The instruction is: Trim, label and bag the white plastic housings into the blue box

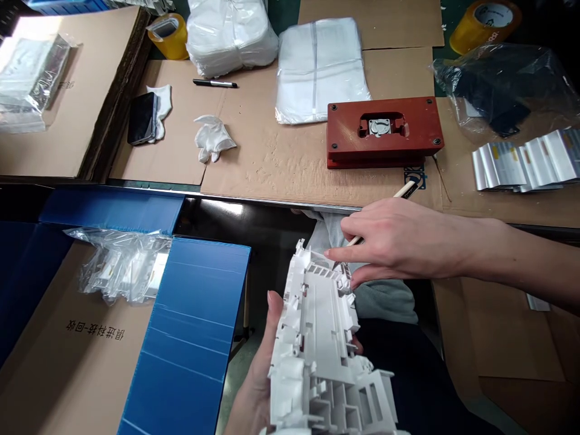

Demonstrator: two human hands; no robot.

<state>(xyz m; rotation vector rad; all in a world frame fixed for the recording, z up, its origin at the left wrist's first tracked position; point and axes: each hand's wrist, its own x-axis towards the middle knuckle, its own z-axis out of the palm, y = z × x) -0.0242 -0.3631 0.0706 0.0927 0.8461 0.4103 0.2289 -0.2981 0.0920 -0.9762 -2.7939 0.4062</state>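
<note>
A long white moulded plastic part (324, 338), with ribs, slots and small compartments, is tilted in front of my lap. My left hand (260, 368) grips it from the left and below, thumb on its left side and a fingertip showing at its right edge. My right hand (389, 241) is closed around a thin cream-and-black stick-shaped tool (406, 190), whose rear end sticks up past the knuckles. The fingers of that hand touch the far end of the plastic part. Where the tool's tip meets the part is too small to make out clearly.
On the cardboard-covered bench lie a red block fixture (385, 145), stacked white bags (321, 66), a black marker (215, 83), a phone (142, 119), a crumpled white glove (214, 139) and silvery strips (525, 163). A blue-sided box (194, 314) stands at left, with bagged parts (129, 269) inside.
</note>
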